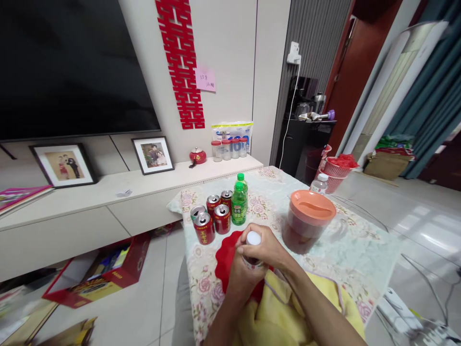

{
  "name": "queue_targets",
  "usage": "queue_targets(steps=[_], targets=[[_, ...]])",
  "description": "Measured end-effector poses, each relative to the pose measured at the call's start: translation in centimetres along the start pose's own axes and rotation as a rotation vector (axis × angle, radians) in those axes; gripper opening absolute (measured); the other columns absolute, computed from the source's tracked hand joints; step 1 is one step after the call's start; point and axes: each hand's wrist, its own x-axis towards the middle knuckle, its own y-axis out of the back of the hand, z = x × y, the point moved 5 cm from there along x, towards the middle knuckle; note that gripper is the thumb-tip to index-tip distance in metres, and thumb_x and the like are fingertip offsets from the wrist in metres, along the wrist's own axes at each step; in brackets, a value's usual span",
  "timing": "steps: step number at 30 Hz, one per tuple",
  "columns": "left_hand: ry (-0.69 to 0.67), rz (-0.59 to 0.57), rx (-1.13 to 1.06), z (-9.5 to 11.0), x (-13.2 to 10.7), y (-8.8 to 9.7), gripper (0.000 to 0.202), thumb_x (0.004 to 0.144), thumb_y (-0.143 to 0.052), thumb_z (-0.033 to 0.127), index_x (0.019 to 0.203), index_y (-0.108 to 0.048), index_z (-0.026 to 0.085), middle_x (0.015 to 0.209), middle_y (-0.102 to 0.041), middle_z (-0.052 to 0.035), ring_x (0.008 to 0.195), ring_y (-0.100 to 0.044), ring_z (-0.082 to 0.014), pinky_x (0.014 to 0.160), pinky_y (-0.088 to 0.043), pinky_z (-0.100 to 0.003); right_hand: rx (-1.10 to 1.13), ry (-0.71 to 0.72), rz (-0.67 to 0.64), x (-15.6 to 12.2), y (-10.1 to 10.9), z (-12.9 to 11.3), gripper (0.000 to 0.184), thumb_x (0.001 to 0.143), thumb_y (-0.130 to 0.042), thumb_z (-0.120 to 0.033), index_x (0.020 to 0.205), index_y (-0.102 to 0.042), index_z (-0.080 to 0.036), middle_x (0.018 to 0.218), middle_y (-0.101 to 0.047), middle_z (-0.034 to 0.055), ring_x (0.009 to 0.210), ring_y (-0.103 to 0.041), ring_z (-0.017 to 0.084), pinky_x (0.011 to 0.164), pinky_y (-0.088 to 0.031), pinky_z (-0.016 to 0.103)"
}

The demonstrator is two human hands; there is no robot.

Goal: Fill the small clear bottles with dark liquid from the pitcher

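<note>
Over the front of the table, both hands are wrapped around a bottle (254, 238) with a white cap and dark contents. My left hand (240, 278) grips its body from below. My right hand (268, 244) curls around the neck just under the cap, its thumb and fingers closed. Beneath them is a red scalloped plate (224, 257), partly covered by the hands. A yellow towel (284, 307) lies bunched under my right forearm. Beyond the plate stand several red drink cans (204, 229) and two green bottles (239, 205). To the right is a pitcher (302, 235) with an orange lid.
A clear bottle (320, 183) with a white cap stands behind the pitcher. The flowered tablecloth (205, 283) covers the table. Jars with red lids (226, 150) and picture frames (153, 155) line the low cabinet. A red box (104, 274) and power strips (398, 310) are on the floor.
</note>
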Motion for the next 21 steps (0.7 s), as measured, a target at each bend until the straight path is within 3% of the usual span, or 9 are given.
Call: queue_targets(steps=[4, 8, 14, 19, 21], targets=[[0.020, -0.026, -0.127, -0.2, 0.1, -0.3, 0.057, 0.056, -0.076, 0.027, 0.111, -0.063, 0.019, 0.104, -0.078, -0.0091, 0.095, -0.080, -0.0328, 0.082, -0.068, -0.042, -0.067, 0.027, 0.132, -0.3, -0.3, -0.6, 0.019, 0.065, -0.078, -0.034, 0.072, -0.066, -0.022, 0.068, -0.069, -0.0027, 0.061, -0.057, 0.014, 0.059, -0.044, 0.028], [0.047, -0.043, -0.085, -0.2, 0.3, -0.1, 0.060, 0.054, -0.081, 0.028, 0.111, -0.062, 0.021, 0.101, -0.078, -0.0067, 0.093, -0.080, -0.0322, 0.081, -0.068, -0.041, -0.117, 0.038, 0.213, -0.5, -0.4, -0.9, 0.018, 0.064, -0.074, -0.037, 0.072, -0.066, -0.023, 0.072, -0.071, 0.0002, 0.065, -0.061, 0.017, 0.061, -0.046, 0.030], [0.091, -0.067, -0.055, 0.3, 0.3, 0.2, 0.056, 0.055, -0.086, 0.029, 0.107, -0.068, 0.023, 0.103, -0.082, -0.0106, 0.095, -0.081, -0.0350, 0.080, -0.068, -0.040, -0.210, 0.041, 0.310, -0.6, -0.6, -0.3, 0.015, 0.066, -0.071, -0.037, 0.073, -0.068, -0.024, 0.077, -0.075, 0.0032, 0.071, -0.067, 0.022, 0.068, -0.050, 0.035], [0.073, -0.157, -0.118, 0.5, 0.3, 0.0, 0.051, 0.061, -0.085, 0.026, 0.108, -0.066, 0.022, 0.109, -0.082, -0.0123, 0.101, -0.082, -0.0355, 0.084, -0.068, -0.042, -0.239, 0.049, 0.307, -0.6, -0.6, 0.0, 0.015, 0.070, -0.073, -0.037, 0.077, -0.069, -0.024, 0.076, -0.075, 0.0029, 0.072, -0.069, 0.024, 0.066, -0.051, 0.035], [0.073, -0.138, -0.102, 0.4, 0.3, 0.2, 0.059, 0.058, -0.087, 0.028, 0.112, -0.064, 0.021, 0.111, -0.081, -0.0124, 0.102, -0.081, -0.0359, 0.085, -0.068, -0.043, -0.235, 0.060, 0.250, -1.1, -0.1, -0.2, 0.024, 0.069, -0.077, -0.037, 0.090, -0.075, -0.024, 0.085, -0.080, 0.0027, 0.075, -0.072, 0.024, 0.069, -0.054, 0.035]])
